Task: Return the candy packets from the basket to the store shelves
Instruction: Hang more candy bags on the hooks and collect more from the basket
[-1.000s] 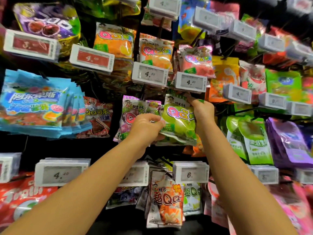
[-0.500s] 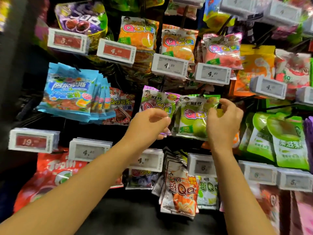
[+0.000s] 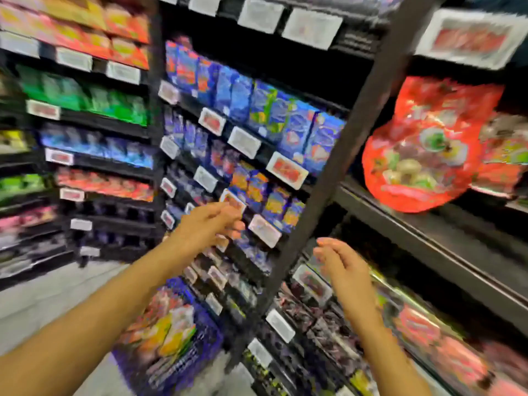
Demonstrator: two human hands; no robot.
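Purple mesh basket (image 3: pixel 200 347) noted on the floor at lower centre, loaded with candy packets (image 3: pixel 168 327), beside the black shelf upright (image 3: pixel 337 164). Left hand (image 3: pixel 205 227) and right hand (image 3: pixel 343 267) both raised before the shelves, fingers loosely curled, holding nothing. Large red bag (image 3: pixel 425 144) on the right shelf; heavily blurred throughout.
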